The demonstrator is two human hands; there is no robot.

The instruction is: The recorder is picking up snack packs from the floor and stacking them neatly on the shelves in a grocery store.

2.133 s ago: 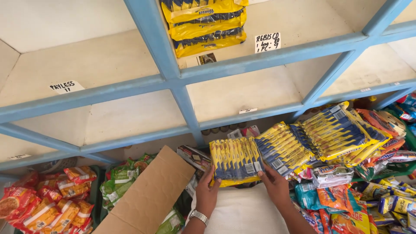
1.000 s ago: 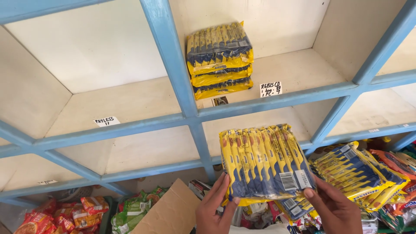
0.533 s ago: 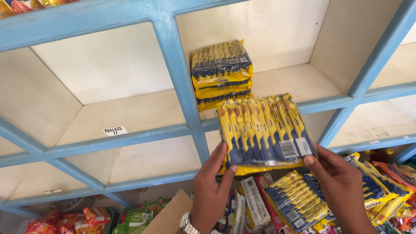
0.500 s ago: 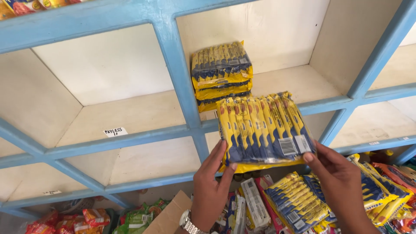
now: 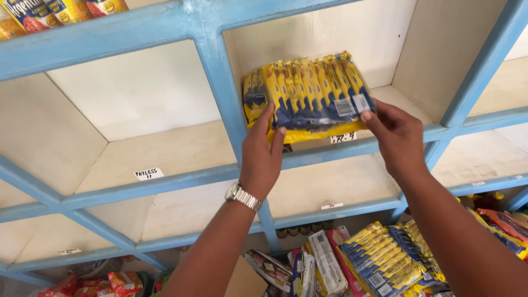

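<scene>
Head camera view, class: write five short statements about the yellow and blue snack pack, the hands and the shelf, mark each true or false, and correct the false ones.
1. Both hands hold the yellow and blue snack pack. True.
2. The left hand wears a metal wristwatch. True.
3. The shelf frame is painted red. False: it is light blue.
4. The pack is held low, over the goods on the floor. False: it is up at the upper compartment, in front of a stack of like packs.
5. The right hand grips the pack's left edge. False: it grips the right edge, by the barcode label.
</scene>
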